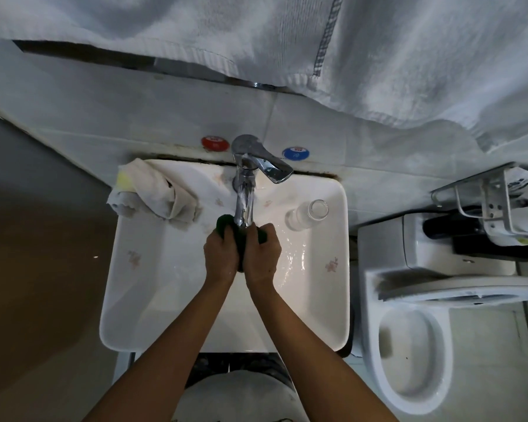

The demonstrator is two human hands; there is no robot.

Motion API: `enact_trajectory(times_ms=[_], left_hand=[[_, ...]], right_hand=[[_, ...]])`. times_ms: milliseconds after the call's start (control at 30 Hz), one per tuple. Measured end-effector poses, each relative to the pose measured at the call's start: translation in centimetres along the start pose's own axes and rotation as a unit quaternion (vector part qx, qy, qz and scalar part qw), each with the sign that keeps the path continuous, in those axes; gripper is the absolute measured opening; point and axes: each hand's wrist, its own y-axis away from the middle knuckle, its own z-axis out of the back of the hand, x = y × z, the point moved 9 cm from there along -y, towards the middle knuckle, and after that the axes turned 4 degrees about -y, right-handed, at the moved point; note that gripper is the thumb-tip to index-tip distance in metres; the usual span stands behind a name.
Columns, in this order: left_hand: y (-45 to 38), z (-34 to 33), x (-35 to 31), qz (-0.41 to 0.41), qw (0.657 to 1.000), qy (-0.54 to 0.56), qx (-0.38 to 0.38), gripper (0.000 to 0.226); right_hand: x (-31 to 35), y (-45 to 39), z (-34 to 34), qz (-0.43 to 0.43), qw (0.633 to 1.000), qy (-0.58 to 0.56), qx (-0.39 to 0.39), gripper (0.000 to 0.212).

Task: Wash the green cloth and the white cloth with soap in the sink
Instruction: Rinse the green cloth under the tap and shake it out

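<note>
Left hand and right hand, pressed side by side, grip the bunched green cloth under the chrome faucet spout, over the middle of the white sink. The white cloth lies crumpled on the sink's far-left corner. A clear glass rests at far right; a toilet stands beside the sink, right.

A single wide-angle view from the person's head looks almost straight down, close over the sink. The tap sits near centre, the wall tiles run across the top, and a toilet fills the lower right edge
</note>
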Motion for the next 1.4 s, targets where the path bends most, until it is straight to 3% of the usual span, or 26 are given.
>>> enact_trajectory(times_ms=[133, 267, 433, 567, 633, 733, 933, 1067, 1233, 1400], left_hand=[[0.2, -0.4, -0.1, 0.042, 0.994, 0.071, 0.065, 0.018], [1.7, -0.7, 0.2, 0.081, 0.980, 0.155, 0.090, 0.030], [3.0, -1.0, 0.0, 0.045, 0.973, 0.182, 0.131, 0.041], [2.7, -0.9, -0.1, 0.048, 0.973, 0.177, 0.136, 0.034], [2.5, -0.4, -0.1, 0.045, 0.981, 0.155, 0.108, 0.031], [2.7, 0.3, -0.3, 0.030, 0.987, 0.138, 0.073, 0.027], [2.9, 0.7, -2.0, -0.031, 0.990, 0.111, 0.086, 0.037], [3.1, -0.1, -3.0, -0.013, 0.978, 0.164, 0.130, 0.047], [2.2, 0.5, -2.0, 0.008, 0.985, 0.143, 0.094, 0.035], [0.9, 1.2, 0.5, 0.062, 0.992, 0.082, 0.078, 0.028]], right_hand=[[0.1, 0.4, 0.4, 0.029, 0.999, -0.026, 0.016, 0.012], [0.0, 1.1, -0.1, 0.042, 0.996, -0.051, 0.061, 0.047], [-0.7, 1.4, -0.4, 0.012, 0.990, -0.118, 0.080, 0.071], [-1.2, 0.8, -0.2, -0.038, 0.978, -0.193, 0.072, 0.044], [-0.6, 0.7, 0.2, -0.004, 0.988, -0.146, 0.043, 0.022], [-0.9, 0.2, 0.3, 0.004, 0.996, -0.085, 0.018, 0.013], [-3.0, 0.1, -1.4, -0.078, 0.987, -0.100, 0.102, 0.020], [-3.0, 0.3, -2.0, -0.102, 0.973, -0.140, 0.150, 0.030], [-1.6, -0.8, -0.6, -0.047, 0.990, -0.097, 0.094, 0.017], [-0.7, -1.2, 0.1, 0.005, 0.994, -0.085, 0.075, 0.021]])
